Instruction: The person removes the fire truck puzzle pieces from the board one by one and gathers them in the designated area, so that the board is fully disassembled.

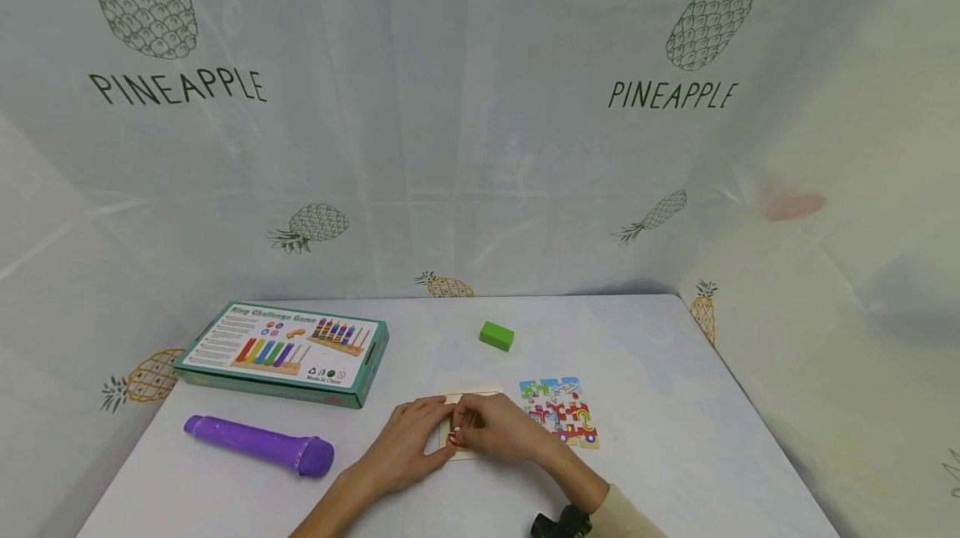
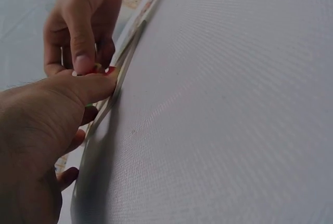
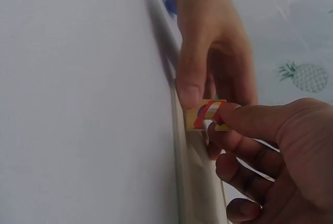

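In the head view my left hand (image 1: 408, 446) rests at the left side of a pale puzzle tray (image 1: 480, 393), thumb toward its near edge and fingers toward the far side. My right hand (image 1: 502, 429) is over the tray. In the right wrist view its thumb and finger pinch a small red and yellow puzzle piece (image 3: 210, 112), raised above the tray surface. The left thumb (image 3: 191, 93) is close against that piece; exact contact cannot be told. Both hands hide most of the tray's inside. A colourful jigsaw picture (image 1: 566, 413) lies right of the tray, partly behind the right hand.
A green block (image 1: 497, 336) lies beyond the tray. At the left are a boxed ring game (image 1: 285, 346) and a purple cylindrical object (image 1: 258, 444) with a wider end. A black device (image 1: 561, 523) sits at the right wrist. A pineapple-print sheet (image 1: 450, 146) hangs behind the white table (image 1: 675, 438).
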A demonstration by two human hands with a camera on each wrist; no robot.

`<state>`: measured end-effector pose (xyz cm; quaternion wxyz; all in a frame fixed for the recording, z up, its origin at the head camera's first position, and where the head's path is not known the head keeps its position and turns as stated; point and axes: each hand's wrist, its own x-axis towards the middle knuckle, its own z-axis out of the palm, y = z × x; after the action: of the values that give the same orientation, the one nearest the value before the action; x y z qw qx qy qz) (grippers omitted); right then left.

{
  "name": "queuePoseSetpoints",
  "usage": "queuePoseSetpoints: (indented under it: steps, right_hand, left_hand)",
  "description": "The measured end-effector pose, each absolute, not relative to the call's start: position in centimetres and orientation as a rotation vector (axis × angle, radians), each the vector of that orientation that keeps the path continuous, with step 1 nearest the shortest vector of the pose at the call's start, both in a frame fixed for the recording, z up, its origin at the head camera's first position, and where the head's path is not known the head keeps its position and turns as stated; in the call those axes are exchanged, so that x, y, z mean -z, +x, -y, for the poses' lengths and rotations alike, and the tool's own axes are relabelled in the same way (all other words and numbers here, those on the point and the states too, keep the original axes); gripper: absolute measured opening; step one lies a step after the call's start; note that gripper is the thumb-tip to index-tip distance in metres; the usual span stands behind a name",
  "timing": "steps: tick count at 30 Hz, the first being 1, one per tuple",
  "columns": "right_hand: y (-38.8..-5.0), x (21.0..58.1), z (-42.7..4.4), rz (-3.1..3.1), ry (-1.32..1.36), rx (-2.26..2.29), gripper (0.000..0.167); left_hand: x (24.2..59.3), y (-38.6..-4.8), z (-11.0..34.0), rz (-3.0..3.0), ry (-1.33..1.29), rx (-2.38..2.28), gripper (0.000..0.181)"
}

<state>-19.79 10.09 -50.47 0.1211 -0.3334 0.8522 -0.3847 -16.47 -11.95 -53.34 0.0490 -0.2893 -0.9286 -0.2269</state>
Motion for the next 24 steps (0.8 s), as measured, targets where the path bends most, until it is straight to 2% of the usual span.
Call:
queuePoseSetpoints:
  steps: [5, 13, 24]
  right_hand:
    - [-20.0, 49.7, -11.7, -2.485, -0.902, 1.152, 0.008]
    - [-20.9, 48.5, -16.8, -2.506, -0.780, 1.093, 0.005]
    - [-20.9, 49.2, -20.9, -2.533, -0.674, 0.962, 0.005]
  left_hand:
    - [53.4, -16.5, 11.9, 2.866, -0.877, 0.689, 0.055]
    - [53.5, -16.6, 11.8, 2.910, -0.876, 0.670, 0.054]
    - [53.6, -16.5, 11.9, 2.903, -0.882, 0.653, 0.054]
